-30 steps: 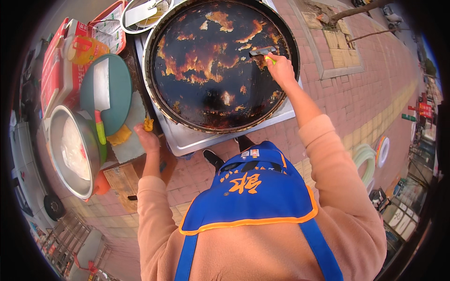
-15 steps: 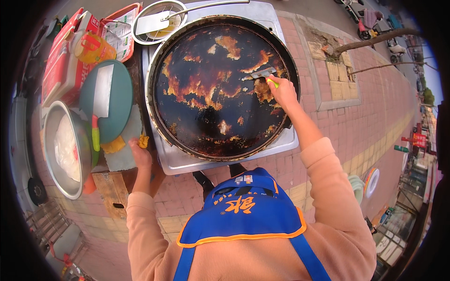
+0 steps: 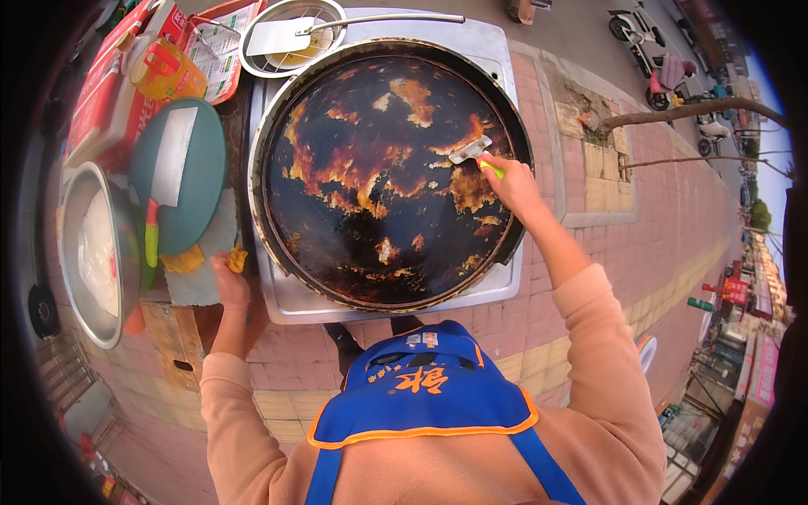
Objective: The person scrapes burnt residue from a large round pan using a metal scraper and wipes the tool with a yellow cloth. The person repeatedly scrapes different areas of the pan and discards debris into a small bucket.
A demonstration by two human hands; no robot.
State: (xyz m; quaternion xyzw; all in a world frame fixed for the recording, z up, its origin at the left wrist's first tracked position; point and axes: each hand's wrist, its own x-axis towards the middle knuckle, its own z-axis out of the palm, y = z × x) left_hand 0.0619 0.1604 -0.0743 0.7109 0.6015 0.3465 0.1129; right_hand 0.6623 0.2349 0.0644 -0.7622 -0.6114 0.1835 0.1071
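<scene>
My right hand (image 3: 513, 187) is closed round the green handle of a scraper (image 3: 469, 150). Its flat metal blade rests on the right part of a large round black pan (image 3: 373, 220), beside browned patches of crust. Yellow and brown scraps stick across much of the pan's surface. Left of the pan, my left hand (image 3: 229, 280) is low over a grey cloth (image 3: 199, 289), fingers closed on a crumpled yellow cloth (image 3: 238, 259). Close to it lies a cleaver (image 3: 176, 160) with a green handle on a round green cutting board (image 3: 202, 210).
A metal bowl (image 3: 64, 252) with a white mass inside stands at far left. Behind the board are a yellow jug (image 3: 172, 80) and red-white boxes (image 3: 97, 126). A strainer with a handle (image 3: 273, 38) sits behind the pan. A thin tree branch (image 3: 682, 111) reaches across the right.
The whole view has shifted a little. Against the pan, the scraper has moved slightly right and its blade is turned at a steeper slant. My left hand stays near the same spot.
</scene>
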